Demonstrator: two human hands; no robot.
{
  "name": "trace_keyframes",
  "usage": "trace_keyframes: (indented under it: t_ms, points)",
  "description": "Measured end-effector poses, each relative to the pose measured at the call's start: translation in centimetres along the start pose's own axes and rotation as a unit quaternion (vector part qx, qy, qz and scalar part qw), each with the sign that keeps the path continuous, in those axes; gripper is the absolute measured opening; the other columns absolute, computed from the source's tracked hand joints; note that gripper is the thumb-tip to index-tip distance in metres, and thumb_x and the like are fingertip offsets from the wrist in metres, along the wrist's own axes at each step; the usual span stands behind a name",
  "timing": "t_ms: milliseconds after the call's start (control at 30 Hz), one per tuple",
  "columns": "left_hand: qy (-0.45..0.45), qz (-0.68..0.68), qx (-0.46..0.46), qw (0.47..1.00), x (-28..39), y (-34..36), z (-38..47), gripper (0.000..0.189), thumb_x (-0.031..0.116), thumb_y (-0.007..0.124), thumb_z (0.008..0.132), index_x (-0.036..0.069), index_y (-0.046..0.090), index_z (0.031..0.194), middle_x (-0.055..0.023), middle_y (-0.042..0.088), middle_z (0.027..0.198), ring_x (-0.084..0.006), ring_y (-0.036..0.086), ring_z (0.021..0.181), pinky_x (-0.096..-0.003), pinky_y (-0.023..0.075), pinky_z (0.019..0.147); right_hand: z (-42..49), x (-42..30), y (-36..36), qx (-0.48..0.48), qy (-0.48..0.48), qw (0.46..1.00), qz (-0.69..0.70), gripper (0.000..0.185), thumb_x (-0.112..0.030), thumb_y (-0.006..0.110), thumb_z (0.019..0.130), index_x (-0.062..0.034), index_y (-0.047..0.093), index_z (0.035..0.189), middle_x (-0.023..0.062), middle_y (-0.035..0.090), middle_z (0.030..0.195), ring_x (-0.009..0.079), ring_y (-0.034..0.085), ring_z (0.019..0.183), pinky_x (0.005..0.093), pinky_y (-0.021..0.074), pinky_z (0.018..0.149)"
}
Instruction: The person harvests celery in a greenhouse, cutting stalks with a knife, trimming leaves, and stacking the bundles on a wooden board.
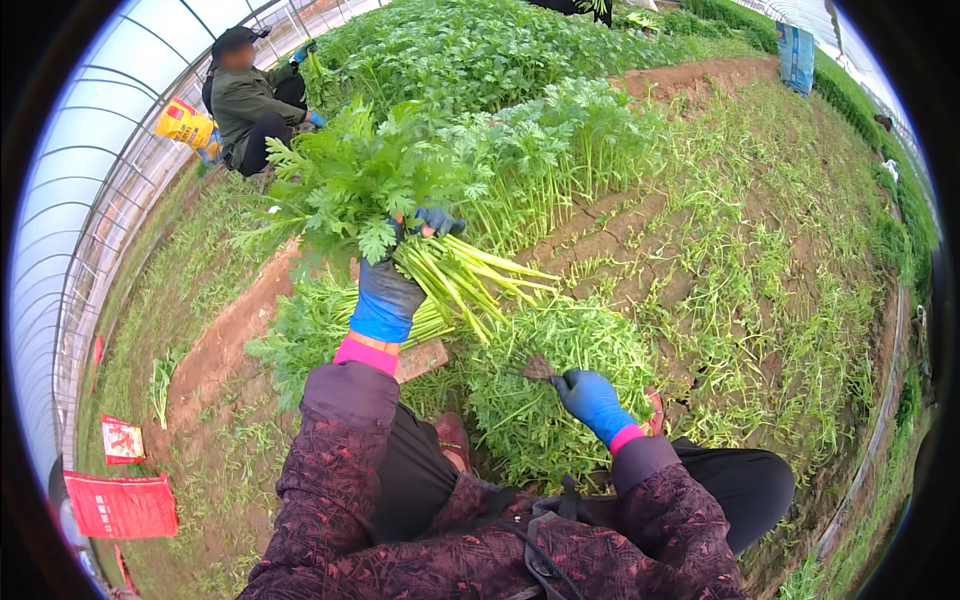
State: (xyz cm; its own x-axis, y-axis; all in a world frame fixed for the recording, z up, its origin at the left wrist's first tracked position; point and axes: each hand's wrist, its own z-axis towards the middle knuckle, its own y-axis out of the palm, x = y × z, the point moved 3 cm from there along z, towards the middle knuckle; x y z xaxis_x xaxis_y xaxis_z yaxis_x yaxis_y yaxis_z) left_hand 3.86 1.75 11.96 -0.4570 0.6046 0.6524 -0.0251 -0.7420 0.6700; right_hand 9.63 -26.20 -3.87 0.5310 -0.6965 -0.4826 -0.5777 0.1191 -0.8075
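Observation:
My left hand (pixel 388 289), in a blue and dark rubber-coated glove, grips a bunch of leafy greens (pixel 472 274), apparently garland chrysanthemum. The lobed leaves point up and left; the pale cut stems fan out to the right. In my right hand (pixel 592 405), gloved alike, is a small hand tool with thin splayed tines (pixel 537 367); my fingers hide its handle. That tool hovers over or touches a heap of loose green trimmings (pixel 555 427) between my feet. Below my left hand, more cut greens (pixel 311 337) lie beside a brownish block (pixel 421 360).
Standing greens (pixel 540 150) grow ahead. A gloved co-worker (pixel 251 105) crouches at upper left by a yellow sack (pixel 184 124). Red printed bags (pixel 124 506) lie at lower left, and a blue sack (pixel 795 60) stands at upper right. Plant scraps litter the soil (pixel 750 262).

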Motion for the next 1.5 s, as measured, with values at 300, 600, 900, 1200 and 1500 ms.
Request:
trace_keyframes:
  t_ms: [300,600,900,1200,1500]
  points:
    - [0.055,0.001,0.104,0.993,2.2,1.8,0.0,0.027,0.035,0.062,0.092,0.010,0.051,0.087,-0.0022,0.050,0.083,-0.0192,0.049,0.085,-0.0426,0.0389,0.103,-1.1,5.9,0.7,0.064,-0.005,0.996,-0.068,0.030,-0.034,0.064,0.088,-0.0097,0.068,0.104,0.0146,0.069,0.087,0.0283,0.066,0.071,0.0400,0.0517,0.064]
    - [0.055,-0.052,0.118,0.990,1.6,1.9,-0.5,0.025,0.028,0.067,0.087,0.007,0.054,0.089,-0.0047,0.053,0.086,-0.0224,0.053,0.090,-0.0411,0.0412,0.103,-4.2,-8.8,-8.6,0.362,-0.252,0.844,0.304,0.014,-0.006,0.068,0.084,-0.0082,0.066,0.097,0.0069,0.065,0.083,0.0203,0.064,0.063,0.0286,0.0504,0.057]
    - [0.045,-0.046,0.207,0.976,0.3,1.9,-1.7,0.032,0.027,0.072,0.082,0.005,0.062,0.103,-0.0057,0.061,0.087,-0.0223,0.057,0.090,-0.0372,0.0458,0.094,-2.3,-13.6,-8.4,0.352,-0.262,0.873,0.211,0.034,-0.020,0.076,0.079,-0.0101,0.061,0.108,0.0065,0.065,0.095,0.0222,0.063,0.064,0.0334,0.0513,0.057]
    - [0.019,0.052,0.338,0.939,-0.4,2.8,-2.0,0.036,0.036,0.073,0.085,0.011,0.059,0.106,-0.0015,0.060,0.084,-0.0157,0.057,0.080,-0.0307,0.0482,0.072,0.4,-14.7,-7.1,0.372,-0.320,0.846,0.206,0.015,-0.012,0.073,0.080,-0.0056,0.065,0.092,0.0111,0.063,0.081,0.0276,0.061,0.062,0.0349,0.0477,0.056]
    - [0.084,0.021,0.385,0.919,2.2,2.7,-2.0,0.030,0.037,0.070,0.088,0.015,0.060,0.106,0.0007,0.060,0.082,-0.0154,0.057,0.075,-0.0348,0.0513,0.073,1.7,-5.7,-5.5,-0.122,0.003,0.965,-0.230,0.027,-0.029,0.069,0.079,-0.0107,0.071,0.098,0.0129,0.069,0.102,0.0304,0.067,0.099,0.0405,0.0543,0.084]
